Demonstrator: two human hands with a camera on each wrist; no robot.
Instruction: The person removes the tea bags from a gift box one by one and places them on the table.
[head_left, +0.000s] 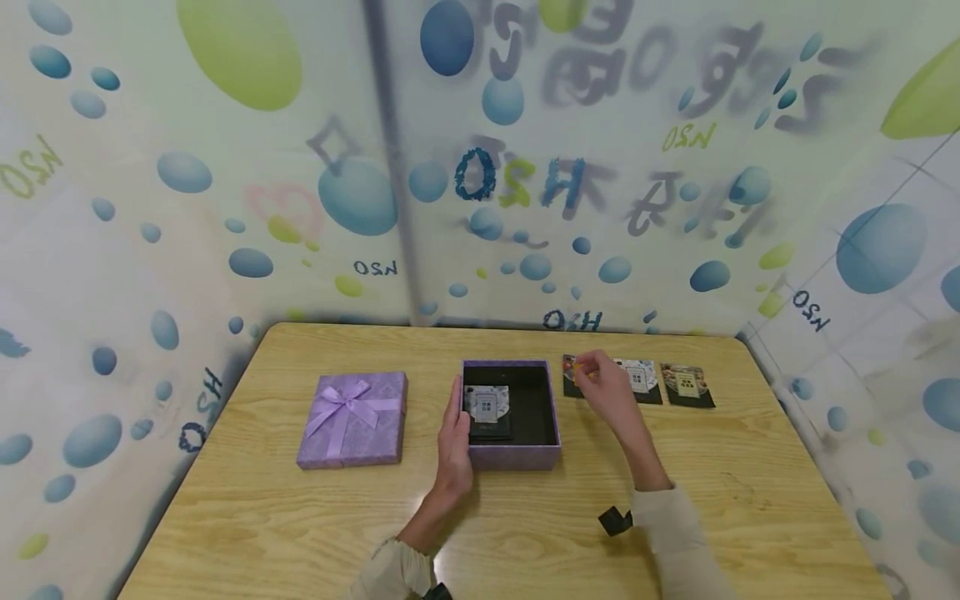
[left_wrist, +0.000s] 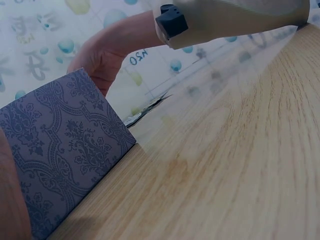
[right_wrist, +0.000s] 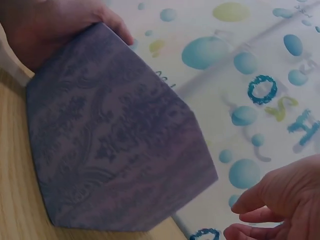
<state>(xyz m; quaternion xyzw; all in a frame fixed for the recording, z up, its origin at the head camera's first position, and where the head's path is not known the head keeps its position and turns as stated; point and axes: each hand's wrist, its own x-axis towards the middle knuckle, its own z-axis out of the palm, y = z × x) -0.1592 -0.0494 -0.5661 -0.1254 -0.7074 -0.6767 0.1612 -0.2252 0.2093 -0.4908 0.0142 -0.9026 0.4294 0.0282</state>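
Observation:
A purple patterned gift box (head_left: pixel 514 457), lidless and black inside, stands mid-table. Along its left wall lies my left hand (head_left: pixel 454 446), holding it with the fingers outside and the thumb near the rim. Inside, at the left, is a small stack of dark square packets (head_left: pixel 487 408) with a pale label on top. My right hand (head_left: pixel 603 385) hovers over the leftmost of three flat packets, a dark one (head_left: pixel 570 385) it partly covers. In the right wrist view its fingers (right_wrist: pixel 260 215) are loosely bent, with nothing visible between them.
The purple lid (head_left: pixel 352 421) with a ribbon bow lies left of the box. Right of my right hand are a dark and white packet (head_left: pixel 640 380) and a brown one (head_left: pixel 686 385). A patterned curtain (head_left: pixel 480 250) stands behind the wooden table (head_left: pixel 255 533).

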